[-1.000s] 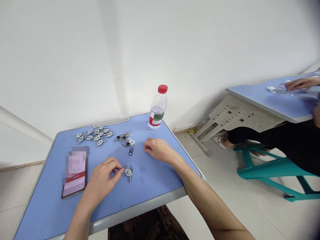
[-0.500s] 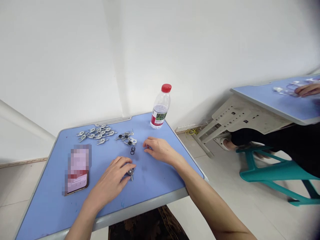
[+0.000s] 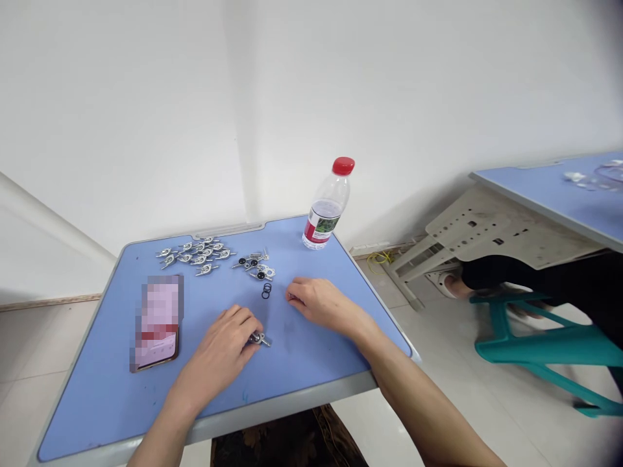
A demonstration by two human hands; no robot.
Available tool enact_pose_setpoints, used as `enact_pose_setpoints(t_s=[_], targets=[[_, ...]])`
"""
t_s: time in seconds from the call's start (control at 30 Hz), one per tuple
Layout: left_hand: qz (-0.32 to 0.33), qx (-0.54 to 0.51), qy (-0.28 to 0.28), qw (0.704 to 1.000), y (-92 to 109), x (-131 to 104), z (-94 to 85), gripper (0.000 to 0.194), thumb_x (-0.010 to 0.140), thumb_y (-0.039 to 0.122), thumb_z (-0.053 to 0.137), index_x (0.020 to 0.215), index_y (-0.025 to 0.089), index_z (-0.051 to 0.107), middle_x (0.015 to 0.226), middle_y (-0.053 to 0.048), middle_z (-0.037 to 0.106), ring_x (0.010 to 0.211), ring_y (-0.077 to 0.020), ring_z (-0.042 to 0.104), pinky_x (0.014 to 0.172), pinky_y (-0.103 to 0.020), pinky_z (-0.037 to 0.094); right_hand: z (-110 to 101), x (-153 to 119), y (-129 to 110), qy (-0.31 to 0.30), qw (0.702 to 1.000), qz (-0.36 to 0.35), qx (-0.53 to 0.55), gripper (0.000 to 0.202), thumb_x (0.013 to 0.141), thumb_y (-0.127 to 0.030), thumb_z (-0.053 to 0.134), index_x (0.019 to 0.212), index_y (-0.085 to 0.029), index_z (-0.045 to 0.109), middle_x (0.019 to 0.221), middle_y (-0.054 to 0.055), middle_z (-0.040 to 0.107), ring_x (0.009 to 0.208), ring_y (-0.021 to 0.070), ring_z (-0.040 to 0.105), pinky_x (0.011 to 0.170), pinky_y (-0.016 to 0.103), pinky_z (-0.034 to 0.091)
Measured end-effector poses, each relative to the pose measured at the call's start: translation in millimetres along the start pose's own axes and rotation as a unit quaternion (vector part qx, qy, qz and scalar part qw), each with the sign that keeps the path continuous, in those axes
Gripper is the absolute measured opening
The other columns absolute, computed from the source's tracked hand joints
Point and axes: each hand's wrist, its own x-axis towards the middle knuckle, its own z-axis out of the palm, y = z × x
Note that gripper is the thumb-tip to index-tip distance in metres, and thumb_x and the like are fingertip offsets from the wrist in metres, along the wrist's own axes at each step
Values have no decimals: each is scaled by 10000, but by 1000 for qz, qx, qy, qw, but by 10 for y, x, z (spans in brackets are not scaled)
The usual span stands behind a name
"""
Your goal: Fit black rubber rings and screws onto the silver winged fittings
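My left hand [image 3: 224,344] rests on the blue table, thumb and fingers closed on a small silver metal fitting [image 3: 263,339] whose pin end sticks out to the right. To its right my right hand [image 3: 318,303] lies with the fingers curled and pressed together; what they hold, if anything, is hidden. Between and beyond the hands lie a few thin black rings [image 3: 267,290]. Just past these is a small group of metal parts with black round centres [image 3: 254,263]. Further left sits a pile of similar silver fittings [image 3: 199,254].
A phone [image 3: 158,324] with a partly blurred screen lies on the left of the table [image 3: 111,402]. At the back right corner stands a water bottle [image 3: 325,211] with a red cap. Off to the right are another desk [image 3: 545,194], a teal stool [image 3: 545,344] and a seated person's dark-clothed leg.
My left fingers have closed further round the fitting, which has turned from pointing toward me to pointing right. My right fingers have curled in. The other person's hand has left the view.
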Motion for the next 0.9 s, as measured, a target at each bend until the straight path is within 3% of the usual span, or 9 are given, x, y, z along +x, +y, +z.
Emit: enact_pose_setpoints(t_s=[0.23,0.53,0.77,0.9], targets=[[-15,48,2,999,18,-7,46,105,859,129,537,920,213,554,904,-4,587,877,-202,519,769,-360,411,48,-55,-5,-13,998,0,-56,169,876,-75,465,819,-156,601,806,44,600,569,111,508,496,272,193],[9,94,0,996,19,23,92,134,852,71,513,827,197,549,854,-5,570,833,-188,503,696,-327,407,62,-63,-175,-23,993,-19,-117,273,750,89,410,825,-123,566,810,66,570,501,113,465,467,297,160],[4,88,17,996,23,25,100,132,847,62,512,799,185,523,814,-3,549,797,-183,490,655,-313,410,132,-83,-244,-20,994,-103,26,290,782,35,418,958,-139,569,894,61,615,632,127,559,514,250,284],[-11,110,44,993,11,62,114,129,852,58,492,811,178,518,824,-19,548,811,-199,494,648,-320,424,176,-62,-235,16,988,-100,118,178,853,-48,450,920,-139,588,884,57,632,688,126,574,583,222,373]])
